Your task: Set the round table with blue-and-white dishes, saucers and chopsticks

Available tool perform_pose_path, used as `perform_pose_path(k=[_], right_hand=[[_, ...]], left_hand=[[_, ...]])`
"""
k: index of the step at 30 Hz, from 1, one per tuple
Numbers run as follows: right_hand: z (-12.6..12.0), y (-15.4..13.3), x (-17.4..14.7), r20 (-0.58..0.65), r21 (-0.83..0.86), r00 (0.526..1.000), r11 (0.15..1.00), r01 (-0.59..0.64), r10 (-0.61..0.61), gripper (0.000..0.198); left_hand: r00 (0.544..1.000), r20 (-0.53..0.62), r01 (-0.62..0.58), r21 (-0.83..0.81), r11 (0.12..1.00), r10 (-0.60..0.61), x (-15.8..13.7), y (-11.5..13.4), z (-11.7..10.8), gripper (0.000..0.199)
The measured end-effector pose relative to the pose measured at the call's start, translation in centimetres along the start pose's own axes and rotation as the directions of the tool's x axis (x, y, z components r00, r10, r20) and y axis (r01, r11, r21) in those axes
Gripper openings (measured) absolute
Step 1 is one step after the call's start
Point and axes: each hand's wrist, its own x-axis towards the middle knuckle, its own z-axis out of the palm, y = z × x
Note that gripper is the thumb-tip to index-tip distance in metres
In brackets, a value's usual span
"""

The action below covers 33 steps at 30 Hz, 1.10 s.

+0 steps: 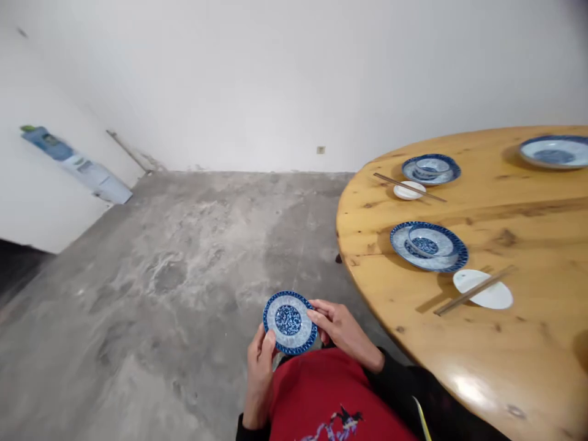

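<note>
A small blue-and-white patterned plate [288, 321] is held in front of my body, over the floor. My left hand [261, 361] grips its lower left rim, with the thumb on top. On the right rim, my right hand [337, 327] pinches it between thumb and fingers. The undersides of both hands' grips are hidden behind the plate. To the right is the round wooden table [386, 275], apart from both hands. Nearest on it stands a patterned plate [399, 245] with a bowl [432, 242] on top.
Chopsticks [475, 290] rest across a white dish [500, 297]. Farther back are another plate with a bowl [432, 168], chopsticks on a small white dish [407, 193], and a large plate [554, 153]. A water dispenser [92, 174] stands by the left wall. The floor [184, 294] is grey concrete.
</note>
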Motion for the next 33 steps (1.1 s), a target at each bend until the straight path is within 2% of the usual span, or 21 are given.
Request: perform_pose_path(k=[2, 5, 10, 13, 16, 19, 22, 25, 27, 29, 31, 33], right_hand=[[0.6, -1.0, 2.3, -0.091, 0.007, 0.996, 1.000, -0.012, 0.013, 0.052], [0.6, -1.8, 5.3, -0.262, 0.018, 0.963, 0.998, -0.055, 0.058, 0.056], [-1.6, -2.6, 11.3, -0.418, 0.052, 0.900, 0.992, -0.111, 0.123, 0.060], [-4.1, -3.4, 16.6, -0.465, 0.071, 0.877, 0.993, -0.099, 0.121, 0.060], [-7.0, -4.8, 22.8, -0.461, 0.099, 0.883, 0.994, -0.046, 0.087, 0.057], [-10.0, -6.7, 28.9, -0.434, 0.127, 0.900, 0.992, 0.005, 0.051, 0.052], [-12.8, -8.4, 33.9, -0.421, 0.144, 0.906, 0.989, 0.027, 0.036, 0.050], [-15.1, -9.6, 37.5, -0.437, 0.172, 0.898, 0.985, 0.031, 0.048, 0.050], [-16.3, -10.2, 39.3, -0.469, 0.186, 0.881, 0.982, 0.028, 0.064, 0.049], [-17.6, -10.7, 40.9, -0.514, 0.203, 0.854, 0.979, 0.026, 0.083, 0.048], [-18.9, -11.1, 42.5, -0.570, 0.221, 0.815, 0.975, 0.028, 0.106, 0.049], [-20.4, -11.4, 44.3, -0.631, 0.240, 0.763, 0.970, 0.024, 0.138, 0.053]], left_hand=[[0.995, 0.100, 0.003, 0.040, 0.999, -0.007, 3.9, 2.2, -0.5, 0.058], [0.966, 0.255, 0.006, 0.112, 0.994, -0.035, 9.6, 4.5, -0.1, 0.057], [0.904, 0.421, 0.001, 0.169, 0.986, -0.073, 18.7, 6.7, 3.1, 0.054], [0.890, 0.449, -0.011, 0.181, 0.983, -0.073, 24.3, 8.5, 5.8, 0.053], [0.889, 0.449, -0.012, 0.209, 0.978, -0.085, 30.3, 10.8, 8.5, 0.053], [0.918, 0.389, -0.020, 0.239, 0.971, -0.077, 36.1, 13.4, 11.0, 0.058], [0.940, 0.333, -0.026, 0.274, 0.961, -0.069, 40.9, 15.9, 13.4, 0.061], [0.915, 0.392, -0.016, 0.282, 0.959, -0.099, 44.7, 18.0, 15.8, 0.059], [0.891, 0.432, 0.011, 0.289, 0.957, -0.140, 47.1, 18.9, 17.5, 0.058], [0.888, 0.423, 0.042, 0.320, 0.947, -0.182, 49.6, 19.5, 19.2, 0.060], [0.881, 0.422, 0.052, 0.361, 0.931, -0.213, 52.4, 20.1, 21.1, 0.062], [0.843, 0.484, 0.026, 0.399, 0.917, -0.235, 55.5, 21.0, 23.5, 0.062]])
